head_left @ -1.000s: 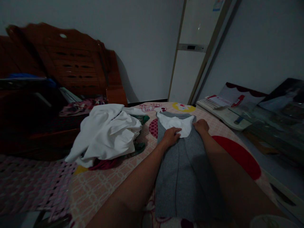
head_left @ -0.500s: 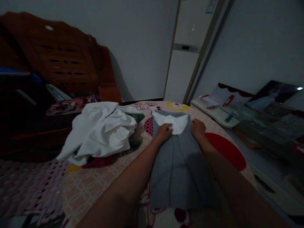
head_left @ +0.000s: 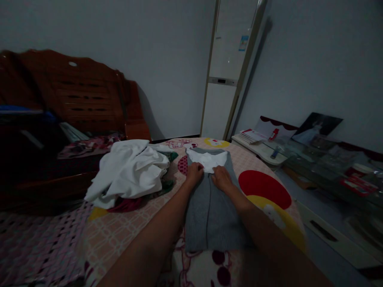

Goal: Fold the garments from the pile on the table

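A grey knit cardigan (head_left: 197,215) lies flat and folded into a narrow shape in front of me, with its ribbed hem toward me. White cloth (head_left: 208,158) shows inside its V-neck at the far end. My left hand (head_left: 195,173) is closed on the cardigan's front edge, left of the neckline's lowest point. Close by on the right, my right hand (head_left: 222,178) pinches the other front edge beside the white cloth. The hands are a short gap apart, and the fingertips are partly hidden.
A patterned cloth covers the round table (head_left: 119,235). At its left lies a crumpled white garment (head_left: 128,171) over green and dark red cloth. A wooden bench (head_left: 86,95) stands behind on the left. To the right is a glass-topped cabinet (head_left: 314,159) with papers and a photo.
My right hand has moved left from the cardigan's right edge to the middle of the neckline. My left hand stays at the neckline's left side. The view has shifted upward and right.
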Motion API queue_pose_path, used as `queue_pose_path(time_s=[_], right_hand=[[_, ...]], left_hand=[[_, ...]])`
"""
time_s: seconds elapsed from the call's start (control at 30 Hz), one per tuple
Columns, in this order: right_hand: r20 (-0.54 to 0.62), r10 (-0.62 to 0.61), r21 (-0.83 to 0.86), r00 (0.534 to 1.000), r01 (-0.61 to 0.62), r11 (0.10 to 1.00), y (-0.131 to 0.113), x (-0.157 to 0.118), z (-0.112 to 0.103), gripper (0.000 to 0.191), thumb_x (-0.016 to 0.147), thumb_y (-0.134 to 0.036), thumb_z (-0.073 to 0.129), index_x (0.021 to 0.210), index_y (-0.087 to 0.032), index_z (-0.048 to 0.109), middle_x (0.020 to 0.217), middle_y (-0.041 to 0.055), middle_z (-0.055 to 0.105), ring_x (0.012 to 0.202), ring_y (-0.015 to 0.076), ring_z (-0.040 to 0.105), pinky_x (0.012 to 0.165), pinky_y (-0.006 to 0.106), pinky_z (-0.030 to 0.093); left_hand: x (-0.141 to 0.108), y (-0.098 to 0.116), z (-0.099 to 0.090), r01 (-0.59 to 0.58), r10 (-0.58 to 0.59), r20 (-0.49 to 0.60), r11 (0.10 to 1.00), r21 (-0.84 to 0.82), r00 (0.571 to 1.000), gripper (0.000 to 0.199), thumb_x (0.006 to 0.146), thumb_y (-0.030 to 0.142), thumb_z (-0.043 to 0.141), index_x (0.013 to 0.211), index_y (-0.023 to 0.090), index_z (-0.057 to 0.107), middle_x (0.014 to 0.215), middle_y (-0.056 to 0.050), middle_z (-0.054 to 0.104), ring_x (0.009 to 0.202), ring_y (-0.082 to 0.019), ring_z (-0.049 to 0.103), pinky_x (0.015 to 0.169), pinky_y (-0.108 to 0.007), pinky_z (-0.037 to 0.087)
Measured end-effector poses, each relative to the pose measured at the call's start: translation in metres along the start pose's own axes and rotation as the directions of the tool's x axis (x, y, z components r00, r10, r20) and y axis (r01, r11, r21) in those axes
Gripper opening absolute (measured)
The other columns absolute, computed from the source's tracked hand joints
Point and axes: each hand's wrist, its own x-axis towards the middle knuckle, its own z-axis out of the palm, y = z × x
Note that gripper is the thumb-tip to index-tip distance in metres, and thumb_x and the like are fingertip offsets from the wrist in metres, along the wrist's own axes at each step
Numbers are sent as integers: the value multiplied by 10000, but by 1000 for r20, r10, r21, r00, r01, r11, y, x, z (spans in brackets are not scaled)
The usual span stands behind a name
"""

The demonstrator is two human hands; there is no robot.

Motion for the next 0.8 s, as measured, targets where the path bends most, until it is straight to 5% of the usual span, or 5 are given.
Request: queue_pose_path(time_s=[0.27,0.4,0.53,0.63,0.8], right_hand=[[-72,297,266,952,-269,926,9,27,14,179,863,-194,511,842,-161,686,897,106,692,908,218,617,809,308,464],[47,600,807,799,-384,448,42,29,20,117,718,-272,570,695,-176,632,602,-19,592,621,164,571,574,259,444],[198,738,968,645,-249,-42,61,23,23,190,550,-222,562,726,-170,611,604,-39,608,553,147,564,468,230,415],[175,836,972,520,-227,-61,69,21,24,179,530,-202,517,697,-181,577,548,-51,559,492,135,527,415,216,369],[6,924,912,383,-380,151,84,19,20,355,585,-177,458,883,-142,647,657,20,641,589,192,610,501,273,475]], left_hand=[[-7,7,9,-179,167,75,962,204,983,259,835,364,643,959,141,680,1003,-111,679,977,-220,623,897,-317,482],[-7,16,13,-211,180,130,931,298,975,432,782,482,690,1042,139,663,1130,-138,654,1100,-278,573,987,-363,447],[-5,26,13,-244,190,183,909,339,964,337,834,387,638,1044,125,668,1096,-167,653,1096,-315,561,949,-404,463],[-6,31,11,-244,172,217,898,365,961,236,873,260,560,1031,127,674,1051,-176,660,1075,-315,573,887,-394,484],[-9,35,10,-194,124,213,918,346,969,279,850,107,520,1089,134,662,1047,-174,669,1049,-300,599,860,-372,478]])
